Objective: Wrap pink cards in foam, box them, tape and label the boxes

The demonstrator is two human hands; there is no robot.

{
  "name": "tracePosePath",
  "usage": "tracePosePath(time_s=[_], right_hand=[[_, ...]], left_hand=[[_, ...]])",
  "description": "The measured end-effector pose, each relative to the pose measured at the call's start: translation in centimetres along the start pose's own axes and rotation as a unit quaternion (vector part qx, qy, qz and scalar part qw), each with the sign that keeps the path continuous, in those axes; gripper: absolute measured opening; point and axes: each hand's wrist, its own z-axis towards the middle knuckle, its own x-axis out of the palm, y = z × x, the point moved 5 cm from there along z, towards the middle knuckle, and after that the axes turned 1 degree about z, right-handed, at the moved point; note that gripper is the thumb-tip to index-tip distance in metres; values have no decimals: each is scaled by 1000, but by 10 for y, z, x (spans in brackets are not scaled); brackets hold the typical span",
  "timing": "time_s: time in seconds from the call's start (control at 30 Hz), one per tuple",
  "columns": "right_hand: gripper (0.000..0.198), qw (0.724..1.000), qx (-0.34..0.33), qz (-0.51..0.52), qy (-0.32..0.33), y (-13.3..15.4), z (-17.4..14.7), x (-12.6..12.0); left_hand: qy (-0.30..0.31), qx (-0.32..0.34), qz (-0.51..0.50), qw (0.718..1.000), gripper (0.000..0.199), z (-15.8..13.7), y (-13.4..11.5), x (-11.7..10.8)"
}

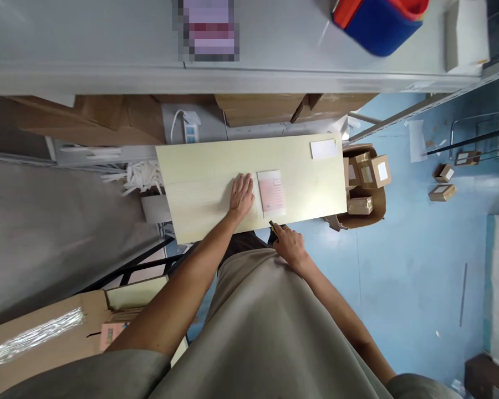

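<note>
Lying flat on the pale yellow board (199, 188), the left hand (242, 194) is not gripping anything that I can see. At three o'clock from it, just beside the thumb, is the pink and white pack (271, 194). At about five o'clock from the pack, by the near edge of the board, the right hand (290, 244) has its fingers curled round a small black tool (272, 225). The tip of the tool points to about eleven o'clock.

I cannot tell if a sharp blade is out. If it is, a slip could nick the left hand or rip the pack, because they are all so near each other. The pack looks thin and light, and no hand is pinning it, so a bump could make it slide or turn. The white card (323, 148), between one and two o'clock from the pack, looks loose too. A big swing of the arm could knock it off toward the big box (380, 202) of small boxes (360, 205) at three o'clock.
</note>
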Motion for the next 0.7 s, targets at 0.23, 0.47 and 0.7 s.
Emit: tracePosePath(time_s=[0.23,0.47,0.7], right_hand=[[76,993,-35,55,-98,-31,10,-86],[56,934,-96,124,-321,-35,14,-238],[41,853,-155,62,-495,-5,76,-391]], left_hand=[[-1,-119,5,993,86,-7,-38,-5],[-186,-36,-7,982,61,36,-126,-98],[-359,95,77,925,44,71,-213,-231]])
